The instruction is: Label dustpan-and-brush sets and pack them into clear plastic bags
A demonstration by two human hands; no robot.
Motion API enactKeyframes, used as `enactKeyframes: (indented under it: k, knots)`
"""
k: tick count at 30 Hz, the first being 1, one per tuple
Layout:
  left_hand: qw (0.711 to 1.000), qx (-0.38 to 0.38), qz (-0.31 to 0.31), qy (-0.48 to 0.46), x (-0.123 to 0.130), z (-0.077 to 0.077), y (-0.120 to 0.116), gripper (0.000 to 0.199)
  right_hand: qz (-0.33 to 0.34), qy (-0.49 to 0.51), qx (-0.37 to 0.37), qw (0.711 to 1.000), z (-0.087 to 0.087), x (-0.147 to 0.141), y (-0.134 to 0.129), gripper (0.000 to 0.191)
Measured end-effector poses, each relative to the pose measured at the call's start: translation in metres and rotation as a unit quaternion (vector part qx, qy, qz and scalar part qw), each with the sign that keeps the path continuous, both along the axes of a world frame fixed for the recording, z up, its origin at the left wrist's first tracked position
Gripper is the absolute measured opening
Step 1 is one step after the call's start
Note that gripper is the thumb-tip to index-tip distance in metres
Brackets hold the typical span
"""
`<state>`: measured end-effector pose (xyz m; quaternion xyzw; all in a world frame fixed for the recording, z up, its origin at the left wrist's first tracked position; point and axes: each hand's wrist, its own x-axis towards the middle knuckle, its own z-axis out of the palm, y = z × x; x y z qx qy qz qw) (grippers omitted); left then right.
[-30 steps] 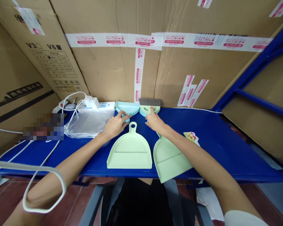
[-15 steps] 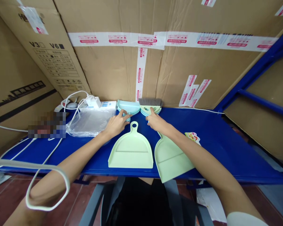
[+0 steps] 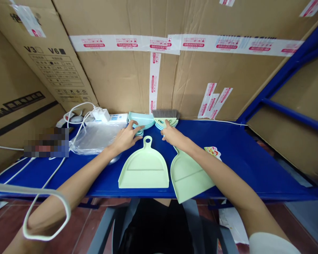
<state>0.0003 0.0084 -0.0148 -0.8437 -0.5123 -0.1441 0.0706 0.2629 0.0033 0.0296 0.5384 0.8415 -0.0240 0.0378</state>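
Note:
At the back of the blue table, a stack of light blue dustpans (image 3: pixel 141 119) stands by my left hand (image 3: pixel 125 137). Its thumb and fingers are apart around the handle end; whether they touch it is hard to tell. My right hand (image 3: pixel 173 135) is closed on the handle of a pale green hand brush (image 3: pixel 161 121) with grey bristles, which lies over light blue pieces. Closer to me sits a pale green dustpan (image 3: pixel 143 171), its handle pointing away. Beside it, another pale green dustpan (image 3: pixel 188 176) lies angled, partly under my right forearm, its front corner past the table edge.
Clear plastic bags (image 3: pixel 98 137) lie on the left, in front of a white power strip (image 3: pixel 118 118) with cables. A colourful card (image 3: pixel 213 152) is right of my forearm. Cardboard (image 3: pixel 116 81) rises behind the table (image 3: pixel 243 165). A white cable loop (image 3: pixel 65 215) hangs near my left arm.
The whole view has shifted slightly left. My left fingers have spread a little at the light blue dustpan handles; my right hand stays on the hand brush.

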Motion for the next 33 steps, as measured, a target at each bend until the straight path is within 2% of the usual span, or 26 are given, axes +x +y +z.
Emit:
enactKeyframes:
  k: [4, 7, 10, 12, 16, 23, 26, 28, 31, 33]
  knots:
    - [0.995, 0.077, 0.006, -0.057, 0.002, 0.009, -0.008, 0.058, -0.005, -0.002, 0.010, 1.000, -0.002, -0.001, -0.003, 0.029]
    - [0.986, 0.118, -0.039, -0.111, 0.008, 0.012, -0.016, 0.045, -0.006, -0.006, 0.013, 1.000, -0.004, -0.002, -0.002, 0.029]
    - [0.981, 0.120, -0.108, -0.104, 0.014, 0.009, -0.022, 0.035, -0.008, -0.012, 0.014, 1.000, -0.005, -0.004, 0.000, 0.031]
    - [0.980, 0.121, -0.130, -0.085, 0.016, 0.004, -0.022, 0.033, -0.013, -0.017, 0.013, 1.000, -0.004, -0.005, 0.001, 0.033]
    - [0.982, 0.115, -0.134, -0.071, 0.015, 0.000, -0.020, 0.032, -0.025, -0.022, 0.008, 0.999, -0.001, -0.008, 0.001, 0.035]
    - [0.982, 0.109, -0.138, -0.063, 0.012, 0.000, -0.019, 0.033, -0.029, -0.015, 0.022, 0.999, -0.004, -0.007, 0.001, 0.044]
    - [0.981, 0.105, -0.159, -0.046, 0.012, 0.000, -0.019, 0.033, -0.024, -0.020, 0.026, 0.999, 0.006, -0.005, -0.004, 0.065]
    - [0.978, 0.097, -0.182, -0.034, 0.013, 0.002, -0.019, 0.034, -0.014, -0.027, 0.044, 0.999, 0.021, -0.002, -0.010, 0.070]
    - [0.975, 0.090, -0.203, -0.023, 0.014, 0.004, -0.020, 0.033, 0.019, -0.030, 0.051, 0.998, 0.048, 0.007, -0.022, 0.041]
    - [0.975, 0.087, -0.203, -0.021, 0.014, 0.004, -0.020, 0.032, 0.027, -0.060, -0.003, 0.998, 0.060, 0.011, -0.030, 0.027]
